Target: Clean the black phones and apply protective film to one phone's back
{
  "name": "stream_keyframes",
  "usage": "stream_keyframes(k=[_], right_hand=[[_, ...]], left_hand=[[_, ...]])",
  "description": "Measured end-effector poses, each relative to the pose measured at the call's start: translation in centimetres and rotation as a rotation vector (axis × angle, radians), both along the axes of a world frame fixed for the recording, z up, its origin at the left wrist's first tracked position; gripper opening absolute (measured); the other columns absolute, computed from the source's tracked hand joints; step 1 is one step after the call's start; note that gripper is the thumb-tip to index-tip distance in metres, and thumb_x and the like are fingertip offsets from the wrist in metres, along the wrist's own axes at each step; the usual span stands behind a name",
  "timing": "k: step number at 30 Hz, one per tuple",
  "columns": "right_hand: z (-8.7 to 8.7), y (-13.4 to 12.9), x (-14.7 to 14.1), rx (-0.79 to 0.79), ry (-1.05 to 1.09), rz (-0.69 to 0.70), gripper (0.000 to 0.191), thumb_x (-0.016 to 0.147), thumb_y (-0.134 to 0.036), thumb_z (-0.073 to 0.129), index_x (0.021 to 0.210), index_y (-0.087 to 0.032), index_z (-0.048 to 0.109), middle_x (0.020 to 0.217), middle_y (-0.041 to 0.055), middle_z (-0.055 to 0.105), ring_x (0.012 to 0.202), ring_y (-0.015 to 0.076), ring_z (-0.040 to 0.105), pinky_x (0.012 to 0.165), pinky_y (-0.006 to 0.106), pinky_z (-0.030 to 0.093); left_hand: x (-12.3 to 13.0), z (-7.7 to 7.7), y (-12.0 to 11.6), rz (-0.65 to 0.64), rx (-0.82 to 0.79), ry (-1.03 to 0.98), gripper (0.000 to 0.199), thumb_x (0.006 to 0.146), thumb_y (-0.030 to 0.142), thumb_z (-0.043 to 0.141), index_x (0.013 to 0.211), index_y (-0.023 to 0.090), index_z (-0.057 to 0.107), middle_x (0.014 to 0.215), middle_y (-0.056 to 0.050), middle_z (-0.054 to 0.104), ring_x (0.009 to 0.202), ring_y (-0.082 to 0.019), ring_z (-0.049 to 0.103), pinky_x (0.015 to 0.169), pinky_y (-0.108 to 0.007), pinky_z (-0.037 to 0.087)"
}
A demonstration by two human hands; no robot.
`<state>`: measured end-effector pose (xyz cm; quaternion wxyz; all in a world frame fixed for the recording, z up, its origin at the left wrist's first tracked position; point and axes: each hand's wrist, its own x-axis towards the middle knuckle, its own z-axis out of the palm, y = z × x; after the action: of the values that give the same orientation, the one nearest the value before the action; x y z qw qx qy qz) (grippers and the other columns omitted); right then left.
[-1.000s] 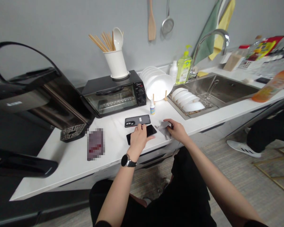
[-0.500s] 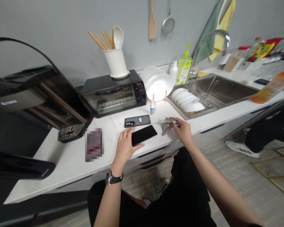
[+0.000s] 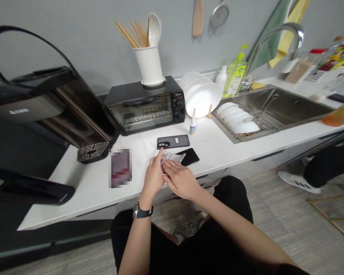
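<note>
A black smartphone (image 3: 191, 157) lies on the white counter, its screen facing up. My left hand (image 3: 152, 176) grips its left end, thumb near the front edge and fingers along the back. Under my right hand (image 3: 182, 179) a light grey cloth (image 3: 175, 156) is pressed onto the phone's left part, which the cloth and hands mostly cover. Just behind lies a dark phone case (image 3: 172, 142) with camera cutouts and a small white label. A little white bottle (image 3: 193, 126) with a blue and yellow label stands upright beyond the case.
Behind are a black toaster oven (image 3: 146, 109) and white plates (image 3: 203, 100) in a rack. The sink (image 3: 281, 110), with bowls (image 3: 236, 119), is at the right. A black appliance (image 3: 46, 107) and a pixelated item (image 3: 120, 168) are at the left. A person's shoe (image 3: 299, 182) shows lower right.
My right hand has moved left with the cloth, from beside the phone onto its screen. My left hand stays at the phone's left end. The view has shifted slightly.
</note>
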<state>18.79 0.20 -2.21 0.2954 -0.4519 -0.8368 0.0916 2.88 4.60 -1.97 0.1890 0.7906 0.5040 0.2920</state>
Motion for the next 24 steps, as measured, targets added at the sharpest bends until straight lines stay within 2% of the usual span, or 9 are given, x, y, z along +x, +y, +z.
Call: stream_keyframes(k=[2,4,7,10,12,14,19,21,24], right_hand=[[0.2,-0.4,2.2,-0.019,0.027,0.1,0.044,0.108,-0.029,0.044,0.147,-0.013,0.059,0.152,0.0137,0.061,0.144,0.0229,0.055,0.125,0.044,0.041],[0.2,-0.7,5.3,-0.033,0.034,0.094,0.042,0.109,-0.029,0.046,0.147,-0.021,0.06,0.151,0.0088,0.062,0.144,0.0218,0.056,0.124,0.046,0.042],[-0.1,-0.3,9.6,-0.027,0.001,-0.06,0.043,0.109,-0.03,0.047,0.151,-0.025,0.057,0.154,0.0083,0.06,0.144,0.0248,0.055,0.123,0.052,0.043],[-0.5,0.6,11.2,0.005,-0.047,-0.231,0.049,0.109,-0.035,0.047,0.154,-0.019,0.054,0.157,0.0141,0.055,0.146,0.0297,0.054,0.123,0.055,0.042],[-0.6,1.2,9.9,0.028,-0.062,-0.29,0.051,0.108,-0.039,0.048,0.153,-0.014,0.055,0.156,0.0178,0.055,0.147,0.0331,0.052,0.123,0.057,0.04],[-0.6,1.4,7.1,0.044,-0.051,-0.28,0.052,0.108,-0.04,0.049,0.149,-0.011,0.058,0.155,0.0197,0.056,0.147,0.0347,0.05,0.123,0.057,0.039],[-0.1,0.3,-0.2,0.016,0.047,-0.052,0.049,0.106,-0.039,0.051,0.143,-0.009,0.062,0.149,0.019,0.062,0.143,0.0297,0.056,0.124,0.05,0.039],[0.1,-0.4,-0.8,-0.009,0.093,0.037,0.043,0.107,-0.035,0.049,0.139,-0.011,0.065,0.145,0.0161,0.066,0.14,0.0258,0.059,0.124,0.046,0.04],[0.1,-1.3,1.3,-0.047,0.126,0.087,0.04,0.109,-0.028,0.044,0.141,-0.017,0.064,0.146,0.0105,0.067,0.14,0.0214,0.06,0.123,0.044,0.043]], left_hand=[[0.1,0.2,0.0,0.013,-0.011,-0.002,0.095,0.084,0.01,0.067,0.167,0.028,0.023,0.138,-0.01,0.067,0.128,-0.027,0.06,0.111,-0.044,0.05],[0.2,0.4,0.0,0.006,-0.029,-0.017,0.097,0.084,0.018,0.076,0.166,0.03,0.025,0.139,-0.007,0.068,0.131,-0.028,0.057,0.113,-0.045,0.048],[0.1,0.8,0.1,-0.022,-0.073,-0.04,0.099,0.083,0.027,0.084,0.165,0.033,0.028,0.142,-0.006,0.067,0.135,-0.029,0.054,0.117,-0.047,0.044],[-0.4,0.9,0.2,-0.078,-0.099,-0.037,0.098,0.085,0.028,0.083,0.165,0.034,0.027,0.146,-0.008,0.065,0.137,-0.028,0.054,0.118,-0.047,0.043],[-0.7,0.8,0.2,-0.095,-0.1,-0.031,0.099,0.085,0.028,0.082,0.166,0.035,0.025,0.147,-0.008,0.064,0.138,-0.028,0.055,0.117,-0.047,0.044],[-0.9,0.5,0.3,-0.096,-0.106,-0.035,0.102,0.086,0.028,0.081,0.168,0.035,0.019,0.15,-0.009,0.063,0.141,-0.028,0.053,0.118,-0.047,0.043],[-1.4,-0.2,0.5,-0.104,-0.094,-0.059,0.107,0.083,0.014,0.065,0.17,0.03,0.004,0.166,-0.013,0.044,0.144,-0.027,0.052,0.119,-0.044,0.043],[-1.4,-0.2,0.5,-0.105,-0.094,-0.059,0.107,0.081,0.011,0.061,0.17,0.028,0.006,0.165,-0.015,0.043,0.14,-0.027,0.055,0.117,-0.044,0.045],[-1.3,0.1,0.3,-0.093,-0.113,-0.052,0.104,0.083,0.017,0.066,0.17,0.028,0.01,0.16,-0.016,0.049,0.135,-0.027,0.058,0.114,-0.044,0.047]])
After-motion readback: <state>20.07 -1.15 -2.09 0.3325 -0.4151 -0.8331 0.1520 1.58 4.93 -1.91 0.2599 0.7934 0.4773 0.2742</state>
